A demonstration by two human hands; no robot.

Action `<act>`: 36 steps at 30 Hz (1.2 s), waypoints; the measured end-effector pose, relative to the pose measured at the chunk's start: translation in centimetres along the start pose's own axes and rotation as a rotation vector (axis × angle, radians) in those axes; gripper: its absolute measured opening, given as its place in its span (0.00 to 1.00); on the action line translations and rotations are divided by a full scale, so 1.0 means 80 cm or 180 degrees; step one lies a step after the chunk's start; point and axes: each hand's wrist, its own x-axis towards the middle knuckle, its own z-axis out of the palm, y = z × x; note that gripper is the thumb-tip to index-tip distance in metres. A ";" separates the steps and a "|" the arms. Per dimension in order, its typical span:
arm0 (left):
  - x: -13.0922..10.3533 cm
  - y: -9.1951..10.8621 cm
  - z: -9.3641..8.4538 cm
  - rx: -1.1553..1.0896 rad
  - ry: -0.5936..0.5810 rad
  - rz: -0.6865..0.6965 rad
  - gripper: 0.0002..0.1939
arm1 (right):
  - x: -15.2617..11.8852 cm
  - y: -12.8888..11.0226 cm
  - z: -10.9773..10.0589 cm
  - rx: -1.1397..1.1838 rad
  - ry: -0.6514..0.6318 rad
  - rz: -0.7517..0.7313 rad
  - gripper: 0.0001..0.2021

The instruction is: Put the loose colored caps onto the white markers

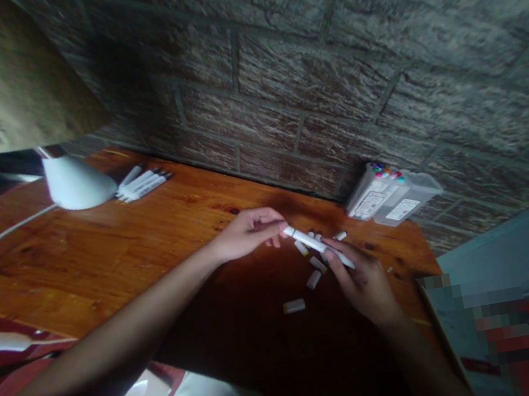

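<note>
A white marker [315, 243] is held between my two hands above the wooden table [204, 201]. My left hand [252, 230] pinches its capped end with thumb and fingers. Around the marker's body, toward the other end, my right hand [361, 276] is closed. Just below lie several loose marker caps, among them a cap [293, 306] nearest me and a cap [314, 279] by my right hand. Some of the caps are partly hidden behind the marker and my right fingers.
A clear plastic box [370, 197] with colourful-ended markers stands by the brick wall [276, 88], beside a second clear box [404, 201]. Several white markers [140, 183] lie near the lamp base [76, 182]. A white cord [7, 234] crosses the table's left side.
</note>
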 end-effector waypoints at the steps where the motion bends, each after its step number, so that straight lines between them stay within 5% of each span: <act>1: 0.001 -0.001 -0.001 0.0215 -0.0188 -0.0094 0.17 | -0.001 0.000 0.000 -0.0031 -0.0113 -0.0042 0.14; 5: 0.004 -0.001 0.013 0.0727 -0.0551 -0.0297 0.24 | -0.004 -0.008 -0.001 -0.0163 -0.0514 -0.0225 0.13; 13: -0.021 0.014 0.054 0.1153 -0.0181 0.0120 0.25 | -0.010 -0.033 -0.005 -0.0165 -0.0640 -0.0254 0.11; 17: -0.019 0.013 0.049 0.1056 -0.0087 0.0055 0.25 | -0.009 -0.039 0.007 -0.0029 -0.0595 -0.0046 0.15; 24: 0.003 0.006 0.043 0.1088 0.0563 0.0291 0.20 | 0.007 -0.017 0.012 0.1403 0.0665 0.1377 0.30; 32: -0.007 -0.006 0.032 0.0685 0.1242 0.0481 0.16 | 0.009 -0.009 -0.006 0.2119 0.0434 0.1519 0.20; 36: -0.004 -0.005 0.026 0.0162 0.1253 0.0446 0.15 | 0.008 -0.009 -0.007 0.2395 0.0337 0.1394 0.12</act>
